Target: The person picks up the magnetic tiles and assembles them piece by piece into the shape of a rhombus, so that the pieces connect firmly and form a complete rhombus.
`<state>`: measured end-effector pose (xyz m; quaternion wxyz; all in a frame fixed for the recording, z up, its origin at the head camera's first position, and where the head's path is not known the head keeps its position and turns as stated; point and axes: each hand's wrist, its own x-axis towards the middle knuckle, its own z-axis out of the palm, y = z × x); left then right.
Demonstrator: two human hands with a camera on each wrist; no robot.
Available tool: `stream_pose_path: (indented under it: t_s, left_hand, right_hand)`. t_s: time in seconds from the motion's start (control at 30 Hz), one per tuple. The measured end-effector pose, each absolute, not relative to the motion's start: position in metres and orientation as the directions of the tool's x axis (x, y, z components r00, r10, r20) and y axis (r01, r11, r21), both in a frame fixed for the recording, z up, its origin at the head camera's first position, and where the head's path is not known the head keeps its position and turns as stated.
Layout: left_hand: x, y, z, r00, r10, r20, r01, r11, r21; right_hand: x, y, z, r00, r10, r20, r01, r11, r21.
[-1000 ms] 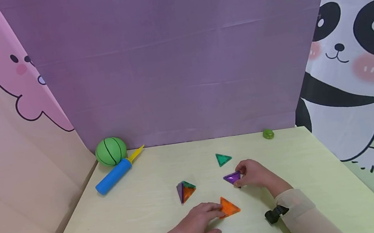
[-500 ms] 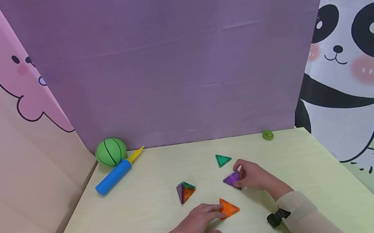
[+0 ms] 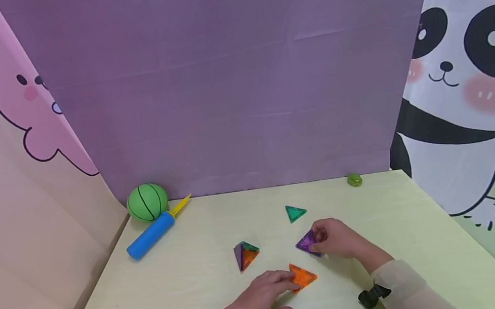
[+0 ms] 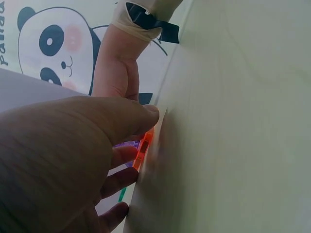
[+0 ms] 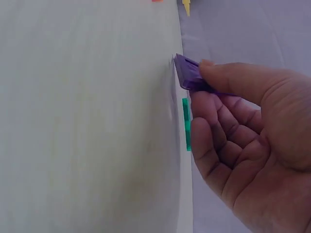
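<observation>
My right hand (image 3: pixel 337 238) pinches a purple see-through triangular tile (image 3: pixel 305 242) between thumb and fingers. In the right wrist view that purple tile (image 5: pixel 188 73) is tilted, with one edge close to the table. My left hand (image 3: pixel 260 298) lies low over the table, its fingertips touching the left edge of a flat orange triangular tile (image 3: pixel 303 276). Behind the purple tile lies a green triangular tile (image 3: pixel 295 213). Left of these stands a small pyramid (image 3: pixel 247 255) of purple, green and orange triangles.
At the back left, a green ball (image 3: pixel 146 202) sits against a blue hand pump (image 3: pixel 151 235) with a yellow nozzle. A small green object (image 3: pixel 354 179) rests near the table's back right edge. A purple backdrop (image 3: pixel 239 84) rises behind the table (image 3: pixel 163 296).
My right hand has moved slightly toward me, and the purple tile's right corner has turned with it. The left hand and the orange tile stay nearly still.
</observation>
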<state>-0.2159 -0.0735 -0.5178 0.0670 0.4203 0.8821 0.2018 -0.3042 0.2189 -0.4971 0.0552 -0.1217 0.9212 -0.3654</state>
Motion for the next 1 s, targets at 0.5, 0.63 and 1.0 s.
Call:
stream_pose_path:
  t_s: [0.5,0.63,1.0]
  left_hand:
    - [-0.216,-0.073,-0.52,-0.639,0.769,0.027,0.689,0.556,0.464]
    - [-0.215,-0.073,-0.518,-0.643,0.765,0.027,0.681,0.556,0.476]
    - [-0.212,-0.072,-0.516,-0.651,0.758,0.028,0.67,0.557,0.49]
  right_hand:
    - [-0.282,0.216,-0.491,-0.929,-0.358,0.091,-0.32,0.657,-0.682]
    - [-0.274,0.213,-0.487,-0.931,-0.353,0.092,-0.315,0.652,-0.69]
    - [-0.258,0.214,-0.485,-0.931,-0.342,0.127,-0.325,0.62,-0.714]
